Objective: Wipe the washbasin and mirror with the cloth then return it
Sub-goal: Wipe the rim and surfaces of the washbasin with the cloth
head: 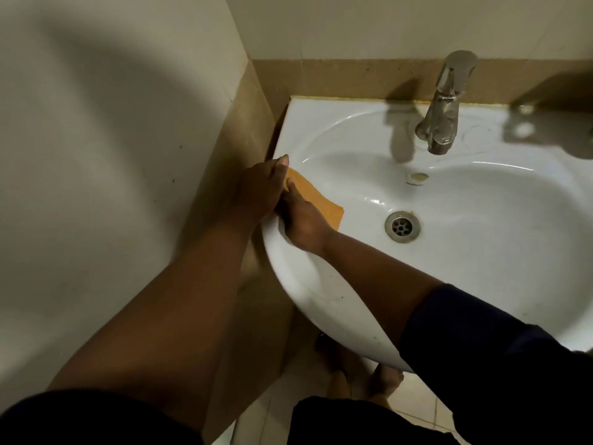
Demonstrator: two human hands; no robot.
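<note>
Pressing on the left rim of the washbasin (321, 303), the left hand (256, 191) and right hand (301, 220) both rest on the orange cloth (324, 203); whether their fingers curl round it I cannot tell. The cloth may slide into the bowl toward the drain (402, 226), or a wide stroke may knock the tap (444, 104).

A small dark brand mark on the washbasin (414, 184) below the overflow hole is too blurred to read
</note>
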